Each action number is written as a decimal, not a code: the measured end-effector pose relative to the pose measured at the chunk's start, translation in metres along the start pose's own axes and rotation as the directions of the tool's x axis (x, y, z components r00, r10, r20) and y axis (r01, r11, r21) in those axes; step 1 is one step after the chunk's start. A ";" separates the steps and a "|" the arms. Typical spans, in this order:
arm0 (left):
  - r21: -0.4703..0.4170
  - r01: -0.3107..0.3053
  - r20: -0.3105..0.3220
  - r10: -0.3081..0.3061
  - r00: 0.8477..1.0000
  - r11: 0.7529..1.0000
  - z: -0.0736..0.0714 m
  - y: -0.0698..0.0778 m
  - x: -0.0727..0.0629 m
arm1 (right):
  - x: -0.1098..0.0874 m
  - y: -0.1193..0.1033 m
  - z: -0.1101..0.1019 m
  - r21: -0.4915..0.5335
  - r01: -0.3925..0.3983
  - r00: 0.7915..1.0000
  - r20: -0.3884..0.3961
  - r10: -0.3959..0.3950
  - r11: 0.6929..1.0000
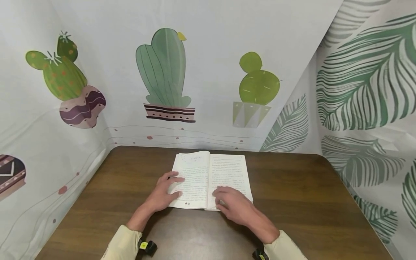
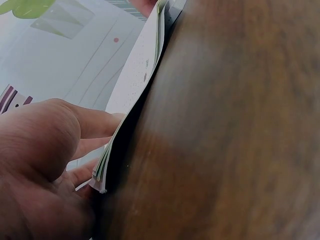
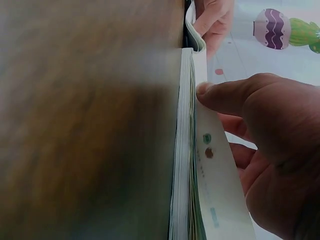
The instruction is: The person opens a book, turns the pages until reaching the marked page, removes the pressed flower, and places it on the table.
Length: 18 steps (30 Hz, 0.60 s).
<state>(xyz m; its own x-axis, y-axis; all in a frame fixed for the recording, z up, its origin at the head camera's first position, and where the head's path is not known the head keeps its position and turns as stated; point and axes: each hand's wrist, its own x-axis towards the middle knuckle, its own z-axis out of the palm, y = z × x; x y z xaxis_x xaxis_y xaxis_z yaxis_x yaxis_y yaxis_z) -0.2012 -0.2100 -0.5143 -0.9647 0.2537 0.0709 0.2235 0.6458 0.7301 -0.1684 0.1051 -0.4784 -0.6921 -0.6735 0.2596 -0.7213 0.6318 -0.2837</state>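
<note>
An open book (image 1: 195, 195) with printed text lies flat near the middle of the table, its spine pointing toward me. My left hand (image 1: 164, 191) rests on the left page with fingers spread, thumb near the lower left edge. In the left wrist view, that page (image 2: 132, 82) curves up off the dark tabletop, and the left hand (image 2: 40, 145) touches it with the thumb. My right hand (image 1: 235, 206) lies over the lower right page, fingers loosely bent. The right wrist view has the right hand (image 3: 280, 130) with its thumb tip touching the page (image 3: 220, 195) near the lower edge.
The brown wooden table (image 1: 292, 187) has rounded far corners. Behind it hangs a white wall covering (image 1: 211, 72) printed with cacti, and leaf-patterned fabric (image 1: 364, 86) is on the right. Black straps with wrist cameras (image 1: 147, 248) sit at both cuffs.
</note>
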 end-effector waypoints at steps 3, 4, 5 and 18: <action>0.005 0.005 -0.003 -0.005 1.000 1.000 0.001 0.000 -0.001 | -0.005 0.002 -0.002 -0.011 0.016 1.000 -0.017 -0.016 1.000; 0.005 0.009 -0.004 -0.009 1.000 1.000 0.001 0.000 -0.001 | -0.007 0.003 -0.003 -0.007 0.013 1.000 -0.023 -0.013 1.000; 0.005 0.012 -0.005 -0.012 1.000 1.000 0.001 0.000 0.000 | -0.010 0.004 -0.003 0.001 0.007 1.000 -0.027 -0.007 1.000; 0.021 0.020 0.006 -0.021 1.000 1.000 0.001 0.000 0.001 | -0.048 0.038 -0.013 0.152 -0.131 0.972 -0.174 0.157 0.980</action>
<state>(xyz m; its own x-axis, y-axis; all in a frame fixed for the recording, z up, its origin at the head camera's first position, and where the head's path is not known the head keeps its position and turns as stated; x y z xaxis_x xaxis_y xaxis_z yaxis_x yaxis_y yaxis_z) -0.2019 -0.2087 -0.5148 -0.9682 0.2448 0.0516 0.2065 0.6658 0.7170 -0.1628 0.1663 -0.4892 -0.7905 -0.4888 0.3690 -0.6122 0.6487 -0.4521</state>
